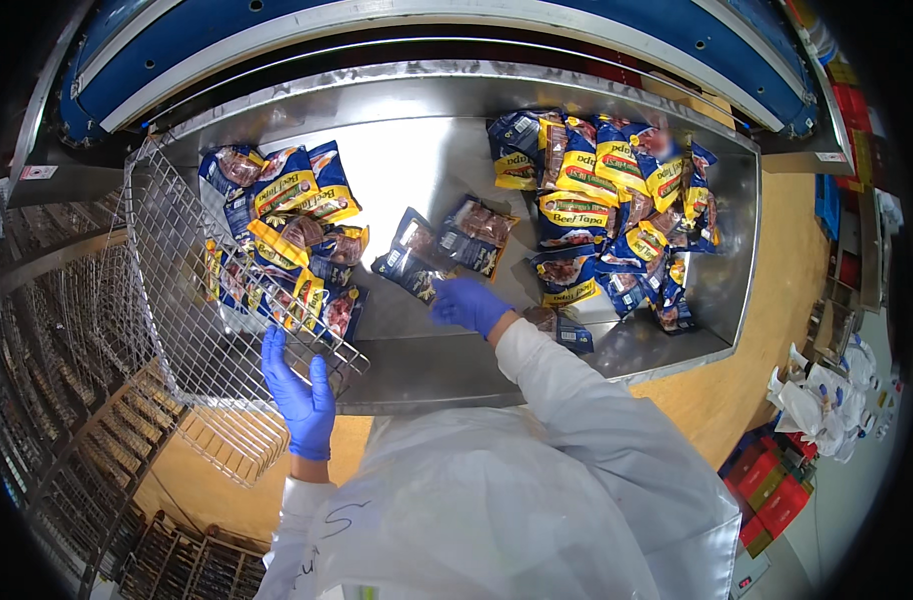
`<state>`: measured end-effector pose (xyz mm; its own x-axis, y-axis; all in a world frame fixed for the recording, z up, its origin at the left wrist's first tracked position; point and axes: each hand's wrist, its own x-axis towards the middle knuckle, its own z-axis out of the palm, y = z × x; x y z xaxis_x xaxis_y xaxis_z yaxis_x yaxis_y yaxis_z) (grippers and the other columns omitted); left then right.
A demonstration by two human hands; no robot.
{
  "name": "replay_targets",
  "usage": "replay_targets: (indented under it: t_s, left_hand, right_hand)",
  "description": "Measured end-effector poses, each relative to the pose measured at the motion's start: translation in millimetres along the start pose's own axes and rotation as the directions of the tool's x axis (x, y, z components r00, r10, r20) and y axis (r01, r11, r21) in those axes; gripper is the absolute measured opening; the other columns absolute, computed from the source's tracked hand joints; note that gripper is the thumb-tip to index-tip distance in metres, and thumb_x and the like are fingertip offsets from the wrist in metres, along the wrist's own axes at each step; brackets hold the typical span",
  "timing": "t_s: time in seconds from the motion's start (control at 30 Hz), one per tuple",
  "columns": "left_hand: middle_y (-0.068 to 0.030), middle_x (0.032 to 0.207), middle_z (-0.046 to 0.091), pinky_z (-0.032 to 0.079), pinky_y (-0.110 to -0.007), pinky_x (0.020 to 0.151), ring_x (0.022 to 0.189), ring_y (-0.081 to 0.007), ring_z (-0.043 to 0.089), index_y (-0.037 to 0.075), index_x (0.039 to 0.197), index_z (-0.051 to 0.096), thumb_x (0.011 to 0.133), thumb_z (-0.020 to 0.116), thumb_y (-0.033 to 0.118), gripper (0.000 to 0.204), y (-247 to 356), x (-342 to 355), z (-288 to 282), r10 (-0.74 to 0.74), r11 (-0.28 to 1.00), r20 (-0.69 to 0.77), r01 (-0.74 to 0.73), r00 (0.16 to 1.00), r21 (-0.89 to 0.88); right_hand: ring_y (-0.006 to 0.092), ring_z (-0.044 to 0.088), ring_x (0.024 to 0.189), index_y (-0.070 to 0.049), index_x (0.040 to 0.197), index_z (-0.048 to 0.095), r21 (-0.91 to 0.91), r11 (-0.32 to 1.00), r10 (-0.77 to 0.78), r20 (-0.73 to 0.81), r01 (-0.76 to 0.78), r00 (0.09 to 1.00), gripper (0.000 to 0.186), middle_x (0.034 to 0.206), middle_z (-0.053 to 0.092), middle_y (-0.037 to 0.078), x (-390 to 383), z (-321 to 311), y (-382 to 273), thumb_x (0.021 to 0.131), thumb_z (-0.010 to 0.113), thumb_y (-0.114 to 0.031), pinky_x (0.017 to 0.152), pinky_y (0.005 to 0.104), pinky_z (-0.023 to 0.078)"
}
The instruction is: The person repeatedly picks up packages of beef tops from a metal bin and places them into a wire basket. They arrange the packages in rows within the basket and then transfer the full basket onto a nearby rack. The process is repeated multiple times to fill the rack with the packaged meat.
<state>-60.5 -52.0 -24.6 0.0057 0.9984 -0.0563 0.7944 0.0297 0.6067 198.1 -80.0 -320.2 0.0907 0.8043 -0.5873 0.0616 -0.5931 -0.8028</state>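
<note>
And here's the steel tray (pixel 422 380), its far wall running along below the blue machine frame (pixel 717 55), its near edge close against the person's front. The roomiest stretch is the far middle: bare, glaring metal between the left heap of pouches (pixel 287 190) and the right heap of pouches (pixel 582 190). On the left, the wire basket (pixel 167 280) leans tilted over the tray's end, and some of the left heap shows through its mesh. On the right, only a strip of metal separates the heap from the tray's right wall.

Now to the middle, where the front pouch (pixel 407 258) lies slanted, just beside the back pouch (pixel 480 232). Both are flat, dark blue and shiny, with brownish contents showing; the heaped ones flash yellow panels too. The right hand (pixel 470 304), blue-gloved, has its fingertips at the front pouch's near right corner; whether they're pinching it, I can't tell. Over to the left hand (pixel 299 395), gloved to match: thumb wide of the fingers, right at the basket's near edge, with no clear grip to be seen.
</note>
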Motion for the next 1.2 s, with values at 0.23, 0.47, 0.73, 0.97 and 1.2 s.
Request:
replay_targets:
  t_s: [0.23,0.47,0.73,0.97,1.2]
  left_hand:
    - [-0.0229,0.135,0.036,0.026,-0.043,0.106,0.127,-0.0360,0.034,-0.005,0.132,0.034,0.087,0.056,0.015,0.055,-28,-23,16,-0.074,0.995,0.025,0.072,0.997,0.074]
    - [-0.0235,0.133,0.038,0.027,-0.043,0.106,0.125,-0.0372,0.036,-0.005,0.132,0.034,0.084,0.057,0.011,0.056,-29,-25,21,-0.080,0.994,-0.002,0.079,0.997,0.080]
    - [-0.0231,0.133,0.038,0.026,-0.043,0.106,0.126,-0.0374,0.035,-0.004,0.132,0.034,0.084,0.056,0.010,0.055,-26,-31,22,-0.080,0.992,0.032,0.076,0.996,0.101]
    - [-0.0234,0.133,0.038,0.027,-0.042,0.105,0.125,-0.0366,0.036,-0.005,0.132,0.034,0.088,0.054,0.017,0.053,-26,-28,23,-0.072,0.996,0.012,0.071,0.997,0.057]
    - [-0.0226,0.130,0.041,0.028,-0.040,0.104,0.123,-0.0351,0.038,-0.004,0.131,0.035,0.089,0.054,0.021,0.053,-27,-28,20,-0.066,0.998,-0.010,0.067,0.998,0.011]
  right_hand:
    - [0.0353,0.063,0.078,-0.002,0.095,0.062,-0.873,0.462,-0.249,0.042,0.157,0.968,0.033,0.087,0.064,0.019,51,-51,-76,0.078,0.066,-0.030,0.067,0.0436,0.050]
    - [0.0346,0.049,0.114,-0.006,0.108,0.057,-0.891,0.453,-0.060,-0.015,0.014,0.998,0.054,0.116,0.055,0.019,56,-46,-126,0.073,0.067,-0.045,0.092,0.0492,0.040]
    - [0.0352,0.040,0.123,-0.009,0.124,0.048,-0.982,0.137,-0.553,0.034,0.131,0.832,0.056,0.123,0.049,0.016,28,-53,-62,0.081,0.058,-0.043,0.096,0.0575,0.031]
    - [0.0239,0.053,0.101,-0.011,0.109,0.052,-0.963,-0.040,-0.440,-0.224,-0.268,0.870,0.027,0.106,0.054,0.008,26,-168,-124,0.082,0.056,-0.017,0.079,0.0415,0.045]
    - [0.0291,0.056,0.090,-0.013,0.093,0.063,-0.964,-0.226,-0.432,-0.032,-0.143,0.901,0.017,0.092,0.059,0.008,35,-172,-133,0.077,0.057,-0.015,0.071,0.0405,0.045]
